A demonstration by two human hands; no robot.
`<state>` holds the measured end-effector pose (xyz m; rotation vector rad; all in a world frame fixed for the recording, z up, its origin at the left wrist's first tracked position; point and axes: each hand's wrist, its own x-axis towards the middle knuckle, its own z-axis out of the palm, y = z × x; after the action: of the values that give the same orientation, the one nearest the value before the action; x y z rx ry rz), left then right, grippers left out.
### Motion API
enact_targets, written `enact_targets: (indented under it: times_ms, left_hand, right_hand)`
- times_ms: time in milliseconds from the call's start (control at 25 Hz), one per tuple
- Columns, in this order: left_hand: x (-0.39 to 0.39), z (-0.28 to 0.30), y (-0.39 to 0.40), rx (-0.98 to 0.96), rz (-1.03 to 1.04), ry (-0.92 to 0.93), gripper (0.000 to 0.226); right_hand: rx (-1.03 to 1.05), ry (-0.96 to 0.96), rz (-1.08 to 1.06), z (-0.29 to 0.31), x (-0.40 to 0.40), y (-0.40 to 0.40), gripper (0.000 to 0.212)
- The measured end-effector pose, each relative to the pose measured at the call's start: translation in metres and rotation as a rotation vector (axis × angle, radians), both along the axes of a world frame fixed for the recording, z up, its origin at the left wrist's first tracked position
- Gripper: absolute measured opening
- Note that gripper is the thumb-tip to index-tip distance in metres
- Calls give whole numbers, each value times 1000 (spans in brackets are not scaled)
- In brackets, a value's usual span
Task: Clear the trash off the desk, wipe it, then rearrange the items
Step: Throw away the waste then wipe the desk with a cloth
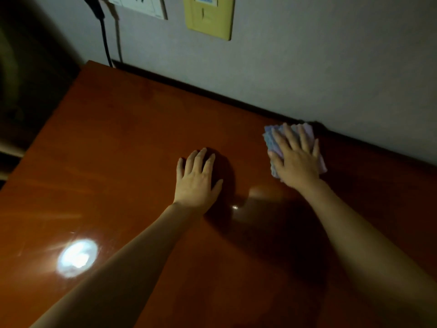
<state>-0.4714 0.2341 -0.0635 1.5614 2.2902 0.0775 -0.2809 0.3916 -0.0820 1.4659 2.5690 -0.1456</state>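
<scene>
A glossy reddish-brown wooden desk [123,143] fills the view. Near its back edge on the right lies a folded blue and pink cloth [268,137]. My right hand [295,157] presses flat on this cloth with straight, spread fingers. My left hand [197,178] rests palm down on the bare wood at the middle, fingers straight, holding nothing.
A grey wall [307,67] runs along the desk's back edge. A yellow wall plate [209,17] and a white socket [139,5] with a black cable [105,43] hang at the upper left. A bright light reflection [76,258] shines on the desk's front left.
</scene>
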Motion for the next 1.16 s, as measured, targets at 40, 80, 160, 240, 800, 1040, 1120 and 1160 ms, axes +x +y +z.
enact_targets:
  times_ms: [40, 80, 160, 240, 800, 1040, 1120, 1160]
  left_hand:
    - [2, 0, -2, 2, -7, -4, 67]
    - [2, -1, -4, 1, -15, -6, 67]
    - [2, -1, -9, 4, -31, -3, 67]
    - [0, 1, -15, -1, -48, 1, 67]
    - [29, -2, -73, 19, -93, -4, 65]
    - [20, 2, -121, -28, -91, 3, 65]
    - [19, 5, -138, -38, -87, 1, 65]
    - [19, 5, -146, -40, -83, 0, 65]
  right_hand:
    - [3, -11, -42, -1, -12, 10, 59]
    - [4, -9, -55, -3, -30, 17, 58]
    - [-2, 6, 12, -5, -64, 21, 59]
    - [-22, 26, 110, -5, -80, 2, 59]
    - [-31, 38, -52, -3, -16, -49, 66]
    - [-26, -10, 398, -7, -5, -196, 67]
    - [-53, -38, 482, -7, 42, -218, 65]
    - [-50, -54, 468, -7, 61, -216, 65]
